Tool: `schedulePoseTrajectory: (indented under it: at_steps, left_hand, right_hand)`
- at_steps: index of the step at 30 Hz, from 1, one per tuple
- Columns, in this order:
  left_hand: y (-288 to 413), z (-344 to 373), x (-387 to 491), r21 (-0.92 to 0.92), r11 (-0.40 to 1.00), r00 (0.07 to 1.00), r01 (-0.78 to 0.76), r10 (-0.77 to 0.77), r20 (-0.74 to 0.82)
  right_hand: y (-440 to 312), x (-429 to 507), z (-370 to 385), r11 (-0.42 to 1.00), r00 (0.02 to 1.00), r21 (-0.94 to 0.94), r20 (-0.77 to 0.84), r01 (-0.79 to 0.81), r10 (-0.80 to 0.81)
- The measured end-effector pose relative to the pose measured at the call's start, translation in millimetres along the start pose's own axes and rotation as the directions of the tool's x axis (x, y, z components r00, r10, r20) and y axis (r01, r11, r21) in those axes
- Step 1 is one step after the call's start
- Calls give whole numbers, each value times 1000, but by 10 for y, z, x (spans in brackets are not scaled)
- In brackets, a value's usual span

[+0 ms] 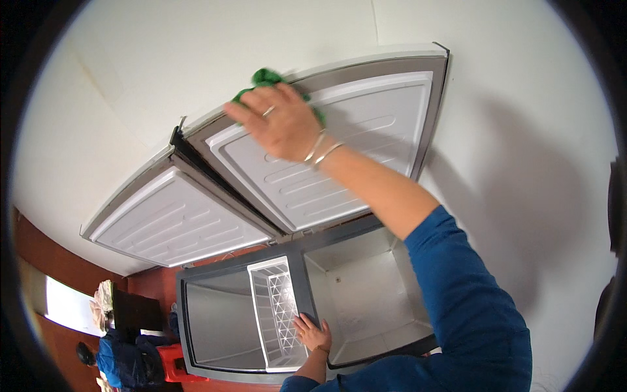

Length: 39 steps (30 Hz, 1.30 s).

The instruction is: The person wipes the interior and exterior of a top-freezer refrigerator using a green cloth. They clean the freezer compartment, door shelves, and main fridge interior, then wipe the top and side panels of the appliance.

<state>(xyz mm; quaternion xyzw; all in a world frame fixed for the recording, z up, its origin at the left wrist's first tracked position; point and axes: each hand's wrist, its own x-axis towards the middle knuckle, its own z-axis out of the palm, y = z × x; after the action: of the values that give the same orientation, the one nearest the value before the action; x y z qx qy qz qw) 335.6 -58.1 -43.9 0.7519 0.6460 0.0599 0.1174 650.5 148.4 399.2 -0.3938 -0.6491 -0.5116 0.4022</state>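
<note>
My right hand [281, 120] grips a green cloth [267, 77]. It presses the cloth against the upper edge of the larger raised freezer lid [372, 108], over the grey gasket. Two bracelets and a ring are on this hand. Below, my left hand [313, 335] lies with fingers spread on the grey divider [300, 279] of the chest freezer, beside a white wire-pattern basket [281, 313]. The basket hangs in the left compartment [223, 318]. The right compartment [367, 294] has a bare pale metal lining. Part of it is hidden by my right arm.
A smaller lid [181, 225] stands raised at the left, and a dark gap separates it from the larger one. Behind both is a white wall [499, 98]. At lower left, a person in blue [110, 360] is near a red plastic stool [172, 362] and a dark cabinet [137, 308].
</note>
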Motion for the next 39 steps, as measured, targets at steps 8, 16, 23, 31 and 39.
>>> schedulePoseTrajectory:
  at_steps: [8,16,23,31,39]
  left_hand:
    - [38,-26,-24,6,999,999,35,-35,26]
    - [37,-49,-11,-49,998,999,51,-49,23]
    - [32,-60,-14,12,999,999,38,-39,31]
    - [22,-78,-20,-68,997,999,32,-30,39]
    - [-62,-158,64,-176,984,1000,-22,20,-14]
  right_hand:
    - [449,-190,-406,972,970,-78,-116,-221,212]
    - [-335,445,337,978,997,208,75,-17,2]
    - [177,85,-455,984,982,-23,60,-177,179]
    - [-718,505,455,994,988,106,147,22,-37]
    - [86,250,-431,999,974,-49,227,-4,15]
